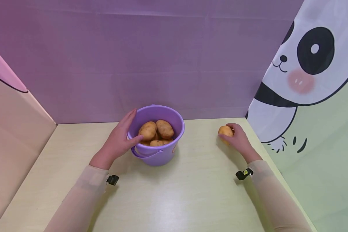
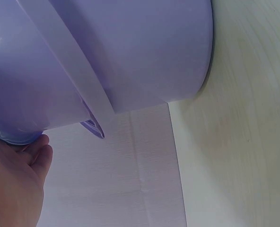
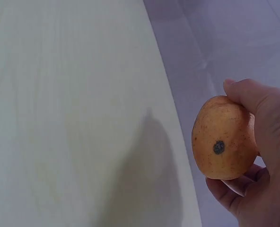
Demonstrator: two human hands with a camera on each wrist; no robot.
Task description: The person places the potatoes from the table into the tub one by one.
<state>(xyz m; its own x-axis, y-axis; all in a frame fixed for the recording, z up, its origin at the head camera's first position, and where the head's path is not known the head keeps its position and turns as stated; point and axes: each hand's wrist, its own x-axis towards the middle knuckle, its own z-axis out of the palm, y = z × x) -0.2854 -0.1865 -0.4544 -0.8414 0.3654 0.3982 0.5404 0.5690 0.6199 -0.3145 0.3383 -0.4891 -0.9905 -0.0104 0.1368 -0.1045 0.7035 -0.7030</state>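
A purple bucket [image 1: 159, 158] stands upright toward the back of the table, holding several brown potatoes [image 1: 148, 130]. My left hand [image 1: 119, 135] grips it at the left side, thumb over the rim and fingers along the outside. In the left wrist view the bucket's wall [image 2: 144, 52] fills the top, with the left hand's fingers [image 2: 43, 156] at its rim. Off to the right, my right hand [image 1: 239, 138] holds a single potato [image 1: 225, 133] between thumb and fingers. The right wrist view shows this potato [image 3: 223, 139] raised above the table, a dark spot on its skin.
The light wooden table [image 1: 177, 199] ends at a purple backdrop [image 1: 162, 58] behind the bucket. A wall with a panda print [image 1: 316, 51] borders the right side, and a pale pink wall [image 1: 14, 129] the left. The bucket's handle [image 1: 148, 156] hangs down at the front.
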